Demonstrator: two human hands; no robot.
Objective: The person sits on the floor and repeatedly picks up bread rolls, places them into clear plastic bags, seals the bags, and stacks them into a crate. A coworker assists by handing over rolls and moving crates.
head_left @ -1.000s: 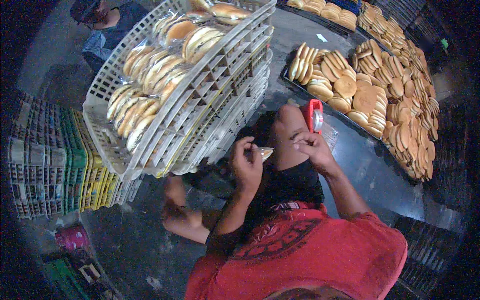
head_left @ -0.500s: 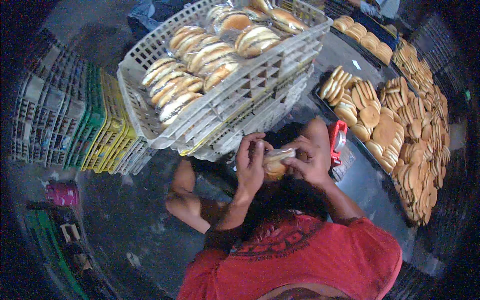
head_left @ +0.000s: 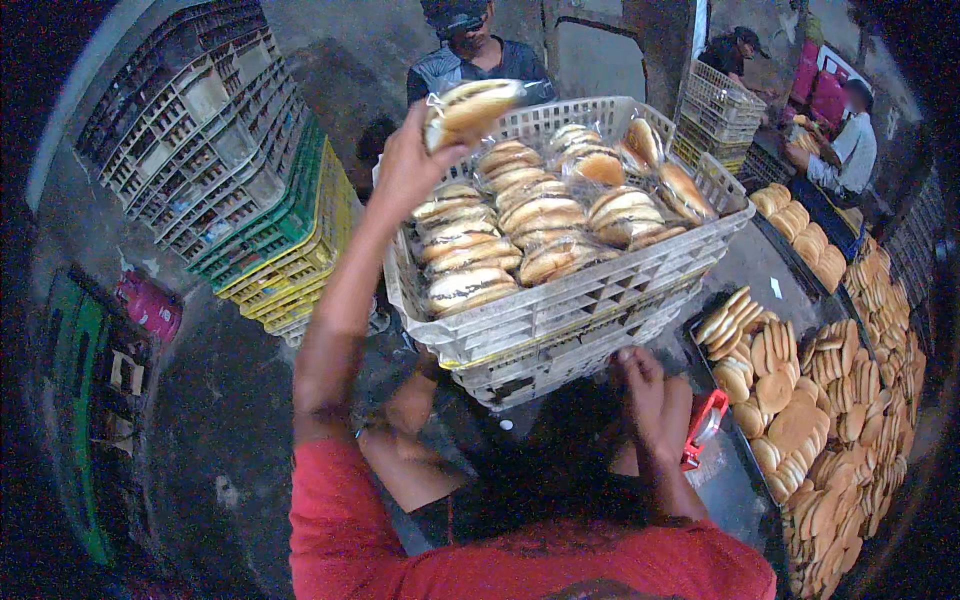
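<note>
My left hand [head_left: 412, 165] is raised over the far left part of the white plastic crate [head_left: 560, 318], closed round a filled bun in a clear plastic bag [head_left: 470, 112]. Inside the crate lie several rows of bagged filled buns [head_left: 545, 208], with dark filling showing at their cut sides. Just below the crate's near right side is my right hand [head_left: 652, 395], its fingers loosely bent and a little apart, with nothing visible in them. Beside it, to the right, stands a red tape dispenser [head_left: 705, 430].
Trays of unwrapped buns [head_left: 770, 390] and a large pile of buns [head_left: 850, 440] fill the right side. Tall crate stacks [head_left: 215, 130] stand at left, near a pink bundle [head_left: 150, 305]. One person [head_left: 480, 65] faces me behind the crate; others [head_left: 850, 145] sit far right.
Both hands were together on the bagged bun near my chest. My left hand has carried it up and forward over the crate; my right hand has let go and moved right. The view has tilted up.
</note>
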